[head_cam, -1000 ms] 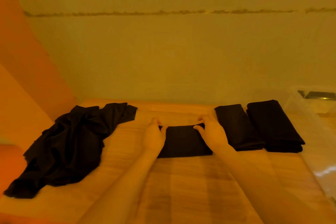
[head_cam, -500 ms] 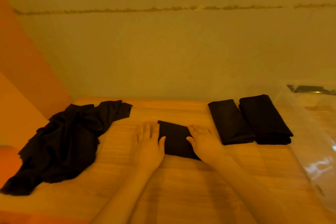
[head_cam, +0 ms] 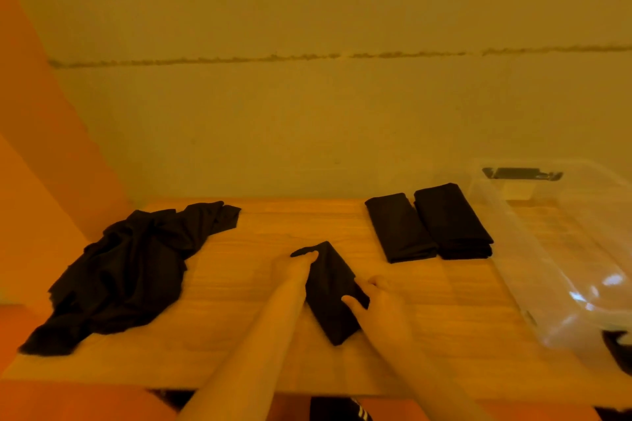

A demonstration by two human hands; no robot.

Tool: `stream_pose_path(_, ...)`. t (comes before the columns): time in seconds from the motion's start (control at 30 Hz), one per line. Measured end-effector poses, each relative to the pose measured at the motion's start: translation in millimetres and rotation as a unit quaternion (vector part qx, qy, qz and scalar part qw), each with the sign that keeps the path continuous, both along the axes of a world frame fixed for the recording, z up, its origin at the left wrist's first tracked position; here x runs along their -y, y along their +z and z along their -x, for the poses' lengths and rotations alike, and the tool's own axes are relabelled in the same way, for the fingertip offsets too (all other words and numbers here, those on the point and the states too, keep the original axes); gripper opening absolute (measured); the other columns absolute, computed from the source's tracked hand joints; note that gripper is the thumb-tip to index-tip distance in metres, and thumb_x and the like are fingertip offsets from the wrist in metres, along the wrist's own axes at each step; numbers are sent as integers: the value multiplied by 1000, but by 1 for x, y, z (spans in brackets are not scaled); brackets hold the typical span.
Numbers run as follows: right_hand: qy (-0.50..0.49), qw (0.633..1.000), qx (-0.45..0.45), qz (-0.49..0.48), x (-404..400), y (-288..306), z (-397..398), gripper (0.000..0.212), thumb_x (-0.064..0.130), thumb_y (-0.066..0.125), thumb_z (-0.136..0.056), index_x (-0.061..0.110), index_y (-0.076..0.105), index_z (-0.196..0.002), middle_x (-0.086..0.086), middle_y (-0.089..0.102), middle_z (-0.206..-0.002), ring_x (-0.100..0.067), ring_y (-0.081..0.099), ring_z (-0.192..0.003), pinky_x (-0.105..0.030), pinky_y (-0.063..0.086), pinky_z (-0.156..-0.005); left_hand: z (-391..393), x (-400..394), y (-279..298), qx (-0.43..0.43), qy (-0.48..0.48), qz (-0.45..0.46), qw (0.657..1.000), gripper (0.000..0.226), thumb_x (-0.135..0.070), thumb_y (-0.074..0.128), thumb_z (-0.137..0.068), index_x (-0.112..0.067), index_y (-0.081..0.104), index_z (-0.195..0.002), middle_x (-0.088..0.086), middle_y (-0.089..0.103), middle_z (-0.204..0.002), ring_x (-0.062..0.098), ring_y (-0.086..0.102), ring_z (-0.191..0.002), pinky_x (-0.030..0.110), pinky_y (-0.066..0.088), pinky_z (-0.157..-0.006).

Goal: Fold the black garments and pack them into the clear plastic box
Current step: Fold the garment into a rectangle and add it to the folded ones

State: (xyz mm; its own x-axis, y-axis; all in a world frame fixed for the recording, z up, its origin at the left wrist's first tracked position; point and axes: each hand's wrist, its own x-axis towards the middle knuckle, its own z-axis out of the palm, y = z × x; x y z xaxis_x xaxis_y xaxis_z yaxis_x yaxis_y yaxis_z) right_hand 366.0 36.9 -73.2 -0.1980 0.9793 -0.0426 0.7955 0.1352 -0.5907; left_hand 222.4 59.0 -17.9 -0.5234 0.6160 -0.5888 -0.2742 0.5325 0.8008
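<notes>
Head view looks down on a wooden table (head_cam: 239, 335) against a plain wall. At the centre lies a small folded black garment (head_cam: 330, 297), turned diagonal. The left hand (head_cam: 294, 267) grips its far corner, at 11 o'clock of the garment, with curled fingers. The right hand (head_cam: 383, 311) holds its edge at 4 o'clock, thumb pinching the cloth. At 2 o'clock from the hands, two folded black garments (head_cam: 431, 225) lie side by side, touching each other. At 9 o'clock, near the table's edge, a pile of unfolded black garments (head_cam: 130, 270) lies crumpled. The clear plastic box (head_cam: 564, 249) stands at 3 o'clock, just beside the folded pair; something dark shows at its near corner, too unclear to name.
</notes>
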Motion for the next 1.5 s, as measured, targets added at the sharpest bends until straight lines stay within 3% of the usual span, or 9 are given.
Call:
stream_pose_path(0.17, -27, 979, -197, 55, -17, 16, -9, 85, 31, 70, -80, 24, 17, -147, 3, 27, -150, -18, 30, -137, -37, 35, -109, -8, -2, 18, -11, -109, -127, 986, 11, -14, 65, -86, -15, 60, -96, 12, 63, -111, 20, 61, -86, 34, 53, -73)
stream_pose_path(0.33, 40, 857, -474, 197, -40, 57, -18, 55, 7, 66, -80, 27, 43, -127, 4, 59, -118, -5, 62, -99, -21, 54, -74, -13, -11, 53, 31, -216, -218, 951, 18, -3, 62, -86, -19, 59, -93, 10, 64, -101, 22, 65, -87, 32, 56, -71)
stream_pose_path(0.47, 53, 826, -491, 271, -57, 72, -32, 25, 7, 59, -84, 16, 58, -107, -6, 65, -110, -16, 65, -97, -25, 55, -73, -13, -34, 76, 79, -228, -266, 933, 22, 1, 57, -87, -17, 57, -99, 7, 63, -96, 17, 64, -82, 24, 57, -62)
stream_pose_path(0.7, 6, 834, -496, 240, -96, 87, -66, 41, 11, 63, -78, 16, 57, -117, -4, 68, -107, -19, 67, -97, -31, 55, -77, -29, -117, 82, 153, -169, -274, 934, 28, 0, 57, -88, -12, 55, -113, 7, 63, -95, 17, 62, -81, 25, 55, -65)
stream_pose_path(0.9, -183, 963, -197, 27, -140, 77, -80, 52, 16, 62, -87, 15, 43, -136, -9, 54, -127, -22, 55, -113, -31, 48, -89, -59, -184, 23, 126, -149, -218, 956, 32, -2, 59, -88, -7, 53, -119, 17, 57, -120, 25, 60, -94, 36, 50, -84)
stream_pose_path(1.07, -168, 982, 85, 7, -133, 51, -75, 56, 34, 53, -92, 18, 33, -142, -4, 36, -142, -22, 49, -120, -28, 46, -87, -79, -188, -29, -181, -249, -186, 933, 31, -21, 58, -92, -12, 53, -121, 5, 54, -126, 21, 52, -113, 28, 43, -86)
stream_pose_path(1.23, -166, 975, 146, -2, -128, 50, -76, 47, 36, 44, -96, 15, 40, -138, -5, 36, -139, -20, 51, -115, -25, 43, -79, -77, -192, -28, -252, -271, -198, 908, 30, -23, 53, -94, -13, 53, -123, 5, 54, -128, 18, 50, -116, 24, 39, -83)
stream_pose_path(1.4, -80, 967, 162, -177, -117, 32, -78, 48, 26, 72, -77, 5, 62, -118, -14, 63, -116, -31, 62, -104, -38, 53, -78, -89, -175, -22, -445, -295, -164, 830, 54, -32, 43, -98, -11, 27, -144, 8, 26, -152, 23, 23, -140, 35, 24, -113)
stream_pose_path(1.5, -24, 977, 182, -108, -104, 18, -74, 64, 52, 17, -96, 10, 50, -132, -8, 50, -137, -24, 49, -126, -33, 34, -100, -99, -159, -34, -434, -365, -128, 814, 61, -36, 34, -99, -11, 10, -149, 10, 5, -157, 24, 6, -145, 36, 12, -116)
